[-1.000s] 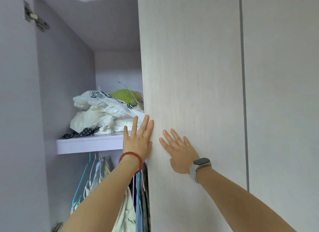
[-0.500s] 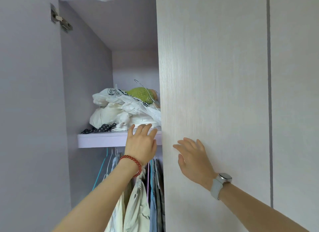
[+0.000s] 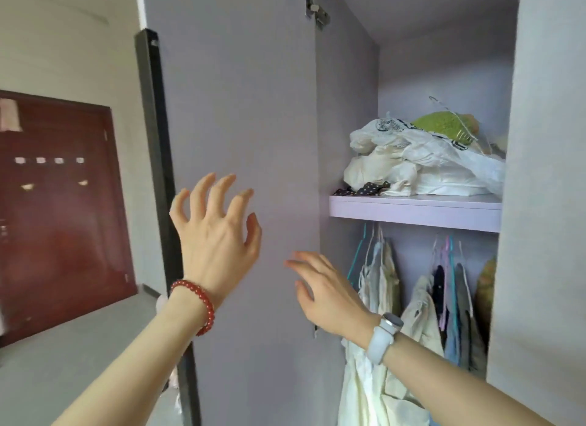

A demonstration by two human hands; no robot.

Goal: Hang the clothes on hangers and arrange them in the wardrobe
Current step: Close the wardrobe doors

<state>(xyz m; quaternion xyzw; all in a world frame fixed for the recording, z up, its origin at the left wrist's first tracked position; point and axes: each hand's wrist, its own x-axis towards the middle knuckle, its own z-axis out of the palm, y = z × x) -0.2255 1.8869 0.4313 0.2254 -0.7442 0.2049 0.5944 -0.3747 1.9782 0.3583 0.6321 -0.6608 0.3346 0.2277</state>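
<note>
We see the left hand (image 3: 218, 238) spread and empty before the open wardrobe door (image 3: 241, 140). At four o'clock, the right hand (image 3: 329, 295) is also spread and empty, near hanging clothes (image 3: 421, 308).

Two hands are raised, a left hand (image 3: 218, 238) with fingers spread and a right hand (image 3: 329, 294), both empty. One shelf (image 3: 415, 210) crosses the wardrobe. On the shelf sits one heap of pale clothes (image 3: 421, 162) with one green item (image 3: 444, 124) on top. Below the shelf hang two clusters of garments: a pale one (image 3: 380, 283) and a darker one (image 3: 450, 298); exact garment count unclear. One open door (image 3: 241, 140) stands left of the shelf.
</note>
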